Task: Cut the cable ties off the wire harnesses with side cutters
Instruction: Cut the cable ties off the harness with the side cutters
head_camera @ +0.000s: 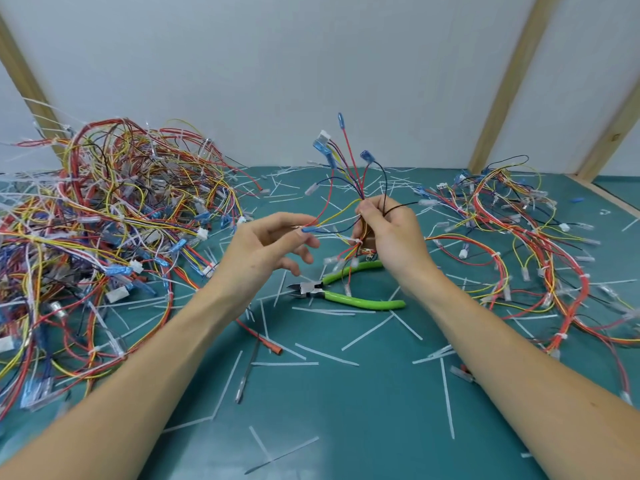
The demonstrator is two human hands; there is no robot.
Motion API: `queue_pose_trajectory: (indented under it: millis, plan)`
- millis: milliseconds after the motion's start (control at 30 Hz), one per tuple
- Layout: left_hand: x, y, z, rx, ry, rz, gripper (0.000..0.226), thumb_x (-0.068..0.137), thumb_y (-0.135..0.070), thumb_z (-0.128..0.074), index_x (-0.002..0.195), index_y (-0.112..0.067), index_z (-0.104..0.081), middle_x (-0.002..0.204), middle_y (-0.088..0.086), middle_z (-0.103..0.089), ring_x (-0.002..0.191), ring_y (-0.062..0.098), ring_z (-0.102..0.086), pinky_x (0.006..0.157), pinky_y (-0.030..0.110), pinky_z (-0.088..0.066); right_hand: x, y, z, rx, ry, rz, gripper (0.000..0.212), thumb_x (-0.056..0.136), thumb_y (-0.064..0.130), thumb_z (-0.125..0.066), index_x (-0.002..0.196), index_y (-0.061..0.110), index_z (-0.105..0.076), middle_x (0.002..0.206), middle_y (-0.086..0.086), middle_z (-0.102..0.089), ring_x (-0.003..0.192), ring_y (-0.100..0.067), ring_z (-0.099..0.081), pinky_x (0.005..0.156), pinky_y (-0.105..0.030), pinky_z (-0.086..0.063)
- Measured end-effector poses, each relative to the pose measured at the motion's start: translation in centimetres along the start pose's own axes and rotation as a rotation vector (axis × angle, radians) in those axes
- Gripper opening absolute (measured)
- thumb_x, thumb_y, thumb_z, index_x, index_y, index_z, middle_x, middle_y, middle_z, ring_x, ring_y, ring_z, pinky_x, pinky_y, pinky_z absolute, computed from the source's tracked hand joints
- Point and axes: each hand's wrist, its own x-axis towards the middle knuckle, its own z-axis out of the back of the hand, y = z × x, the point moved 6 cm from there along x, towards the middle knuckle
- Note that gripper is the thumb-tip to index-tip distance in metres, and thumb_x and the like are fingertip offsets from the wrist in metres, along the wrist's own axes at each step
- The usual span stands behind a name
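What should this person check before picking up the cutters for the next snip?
1. Bundle of wires held firmly: ok, the right hand grips it upright.
2. Left hand free: not ok, its fingertips touch a blue-tipped wire.
3. Cutters within reach: ok, they lie on the green mat just below both hands, untouched.
4. Tie on the bundle spotted: ok, a white tie shows by the right thumb.
5. Cutter handles clear: not ok, wire ends hang across them.
6. Cutter blades sharp: cannot tell.
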Motion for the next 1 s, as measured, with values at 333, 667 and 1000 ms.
queue_pose_trajectory:
  millis: [333, 667, 1000]
  plan:
    - [0.2, 0.7, 2.8, -0.246, -0.333, 0.093, 0.014, 0.099, -0.025, -0.060, 0.095, -0.017, -0.071, 0.071, -0.006, -0.063, 0.066, 0.010, -0.065, 0.052, 0.019, -0.050, -0.6, 0.6, -1.0, 0.022, 0.286, -0.032, 0.025, 0.100, -0.003, -0.055, 0.098, 0.017, -0.070, 0.080, 0.003, -0.077, 0.077, -0.011, -0.071, 0.078, -0.023, -0.056]
    - [0.0, 0.5, 2.2, 0.024, -0.316, 0.074, 0.016, 0.103, -0.009, -0.051, 0.112, -0.012, -0.065, 0.078, -0.001, -0.066, 0.068, 0.009, -0.066, 0.053, 0.021, -0.048, -0.2, 2.2, 0.0, 0.175, 0.117, 0.073, 0.034, 0.096, -0.013, -0.055, 0.107, 0.015, -0.070, 0.085, 0.002, -0.074, 0.083, -0.013, -0.072, 0.090, -0.034, -0.059]
    - [0.2, 1.9, -0.9, -0.079, -0.051, 0.287, 0.060, 0.107, -0.044, -0.034, 0.078, -0.018, -0.081, 0.083, 0.008, -0.075, 0.056, 0.014, -0.061, 0.047, 0.023, -0.040, -1.0, 0.5, -2.4, 0.324, 0.257, -0.080, 0.022, 0.094, -0.008, -0.063, 0.104, 0.011, -0.070, 0.090, -0.004, -0.075, 0.085, -0.017, -0.073, 0.083, -0.032, -0.061]
